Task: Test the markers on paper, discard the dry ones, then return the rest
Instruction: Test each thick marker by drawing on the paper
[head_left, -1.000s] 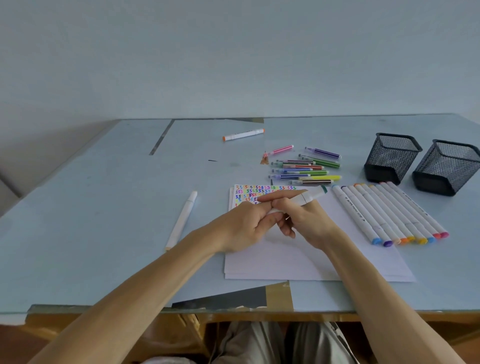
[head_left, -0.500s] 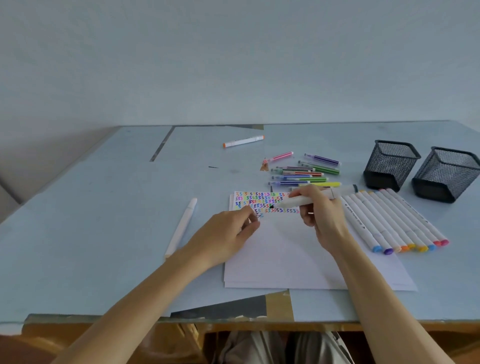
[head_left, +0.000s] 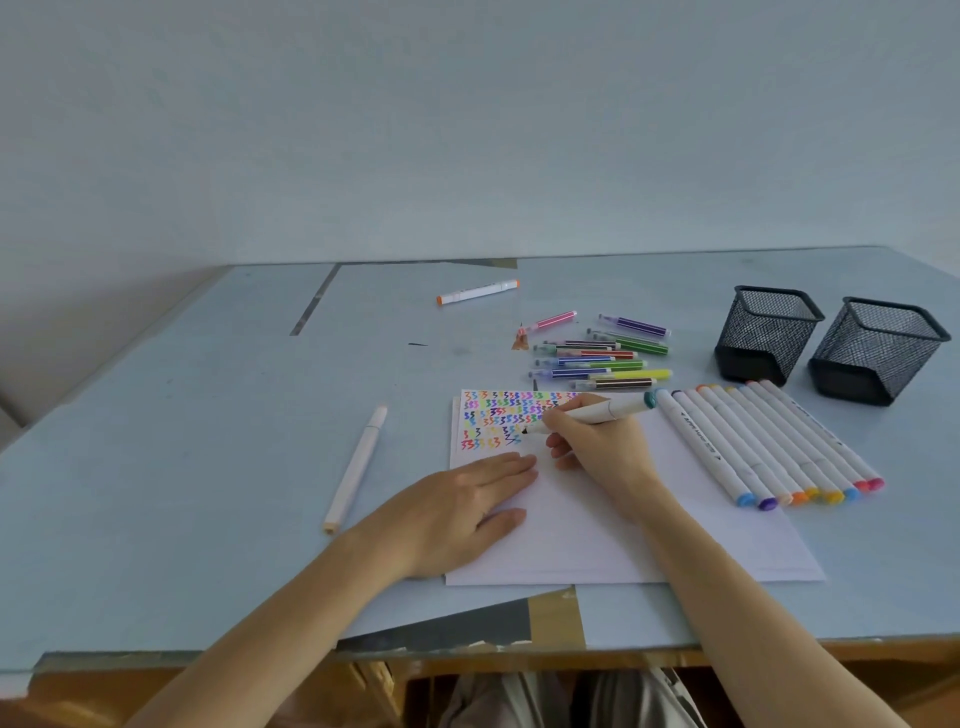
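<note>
- Your right hand (head_left: 597, 447) gripped a white marker (head_left: 597, 414) with a teal end cap, its dark tip touching the paper (head_left: 597, 535) at the edge of the coloured squiggles (head_left: 506, 418).
- Your left hand (head_left: 457, 514) lay open and flat, palm down, on the near left part of the paper, holding nothing.
- The paper sat on a pale blue table (head_left: 208, 467), with rows of zigzag test marks in many colours filling its far left corner.
- Just right of your right hand, a row of white markers (head_left: 763, 447) lay side by side, partly on the paper, their coloured caps pointing toward you.
- Beyond the paper, a loose cluster of thin coloured pens (head_left: 602, 353) lay on the table.
- Two black mesh cups (head_left: 826, 340) stood upright at the far right, close together.
- One white marker with a pale cap (head_left: 356, 467) lay alone to the left of the paper.
- Another white marker with orange ends (head_left: 478, 292) lay farther back, well apart from the rest.
</note>
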